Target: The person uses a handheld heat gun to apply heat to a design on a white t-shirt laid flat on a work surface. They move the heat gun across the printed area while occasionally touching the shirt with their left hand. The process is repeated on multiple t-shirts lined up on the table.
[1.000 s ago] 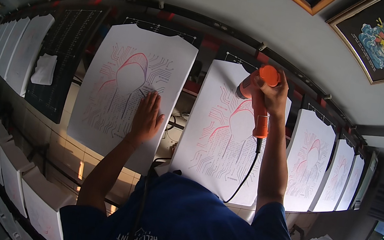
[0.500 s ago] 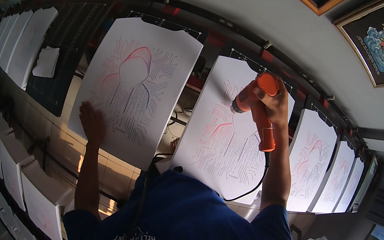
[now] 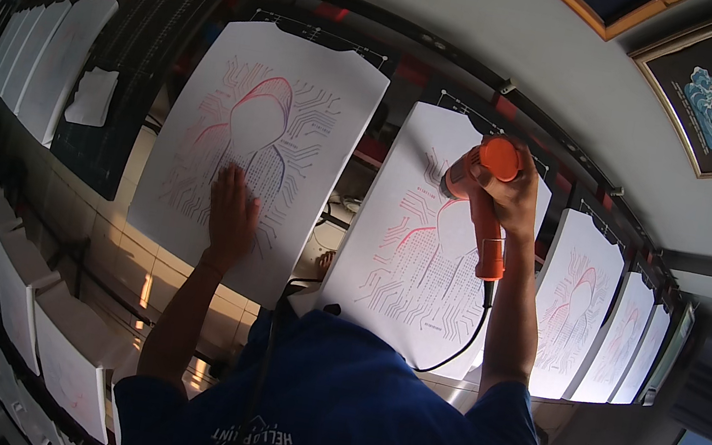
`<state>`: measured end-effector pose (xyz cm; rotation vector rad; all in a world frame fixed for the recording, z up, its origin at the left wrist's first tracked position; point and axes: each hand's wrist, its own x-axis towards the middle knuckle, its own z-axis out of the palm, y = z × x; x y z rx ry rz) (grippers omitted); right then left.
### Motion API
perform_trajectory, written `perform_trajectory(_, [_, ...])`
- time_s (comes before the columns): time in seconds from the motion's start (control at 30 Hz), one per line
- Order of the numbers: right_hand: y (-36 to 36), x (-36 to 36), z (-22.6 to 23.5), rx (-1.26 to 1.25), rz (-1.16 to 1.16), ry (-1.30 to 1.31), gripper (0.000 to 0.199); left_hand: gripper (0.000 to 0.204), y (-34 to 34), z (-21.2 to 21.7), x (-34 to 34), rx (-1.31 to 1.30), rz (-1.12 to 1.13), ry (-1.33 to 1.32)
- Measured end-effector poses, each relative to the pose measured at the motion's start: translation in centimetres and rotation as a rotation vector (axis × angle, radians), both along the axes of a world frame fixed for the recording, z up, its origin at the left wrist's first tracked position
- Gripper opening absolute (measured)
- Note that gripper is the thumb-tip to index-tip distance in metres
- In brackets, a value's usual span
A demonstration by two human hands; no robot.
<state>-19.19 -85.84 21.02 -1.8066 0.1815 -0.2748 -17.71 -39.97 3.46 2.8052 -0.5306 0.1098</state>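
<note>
Orange heat gun (image 3: 484, 220) fills the gripping right hand (image 3: 516, 192); the flat left hand (image 3: 232, 217) moved across the print (image 3: 274, 161)

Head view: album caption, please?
Right hand grips an orange heat gun; left hand is over a printed white panel.

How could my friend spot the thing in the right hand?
Start at the blue shirt, then the white printed panel just right of centre. Over it, the right hand grips the heat gun, bright orange, unlike the neighbouring white panels.
</note>
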Motion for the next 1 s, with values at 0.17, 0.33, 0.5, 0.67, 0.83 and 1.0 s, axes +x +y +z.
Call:
perform_trajectory(0.17, [0.1,1.3,-1.3,0.166,0.005,-0.042,0.063,0.069,-3.1,-0.7,7.0,0.025,-0.027,-0.045])
perform_trajectory(0.33, [0.5,2.2,-1.2,0.074,0.041,-0.043,0.065,0.070,-6.2,-2.3,12.6,0.031,-0.052,-0.088])
perform_trajectory(0.5, [0.7,3.4,-1.1,0.005,0.050,-0.086,0.066,0.070,-8.5,-2.6,14.4,0.022,-0.081,-0.074])
perform_trajectory(0.67, [0.7,4.9,-1.5,-0.012,0.015,-0.126,0.065,0.069,-9.2,-2.4,13.3,0.018,-0.148,-0.085])
perform_trajectory(0.83, [1.0,6.1,-1.6,0.075,-0.001,-0.163,0.063,0.068,-8.7,-1.3,11.5,0.014,-0.229,-0.079])
perform_trajectory(1.0, [0.3,5.8,-1.4,0.043,-0.040,-0.142,0.062,0.070,-8.3,-0.8,8.5,-0.004,-0.275,-0.061])
